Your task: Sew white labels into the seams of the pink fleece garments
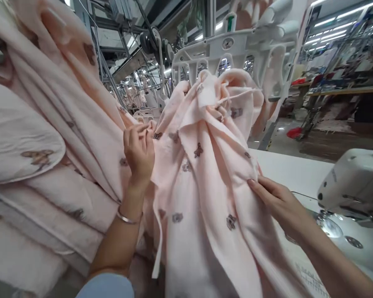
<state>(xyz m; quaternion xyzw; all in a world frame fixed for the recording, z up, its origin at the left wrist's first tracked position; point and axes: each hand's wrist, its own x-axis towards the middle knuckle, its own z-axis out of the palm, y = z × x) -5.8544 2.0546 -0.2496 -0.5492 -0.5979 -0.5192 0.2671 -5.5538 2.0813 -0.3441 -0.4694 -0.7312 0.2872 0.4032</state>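
A pale pink printed garment (pixel 189 186) with small bear-like motifs hangs in loose folds in front of me, its top gathered at a white plastic hanger rack (pixel 205 54). On its left side, my left hand (pixel 139 151) is closed on the cloth, the fingertips partly lost in the folds. My right hand (pixel 272 196) pinches the garment's right edge, thumb in front and the other fingers behind the fabric. A narrow pink strap (pixel 158 244) dangles below my left hand.
More pink pieces (pixel 49 132) hang close on the left, one with a rounded edge. To the right, a white sewing machine (pixel 354 186) stands on a white table (pixel 295 165). Metal rails (pixel 112 54) run overhead. Further tables with cloth lie in the right background.
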